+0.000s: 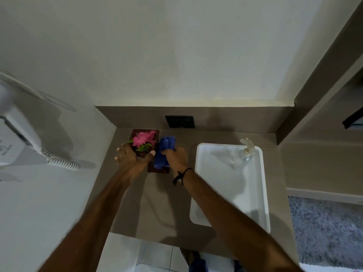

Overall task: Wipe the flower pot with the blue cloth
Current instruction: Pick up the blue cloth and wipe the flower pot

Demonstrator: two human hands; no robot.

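Head cam looks down on a grey-brown table [125,203] set in a wall corner. Flower pot [157,168], dark red-brown and square, w/ pink blooms and green leaves, sits at the far left of the table, near the back wall. Left hand [131,157] is wrapped round the pot's near-left rim, thumb across the front edge, fingers down the left side. Right hand [176,156] is closed on the blue cloth [164,152], bunched and pressed against the pot's right side; black cord on that wrist. White sink [263,185] w/ tap [247,147] lies well to the right. Dark wall socket [180,121] just behind the pot. White wall-mounted dryer [15,138] w/ coiled cord at far left.
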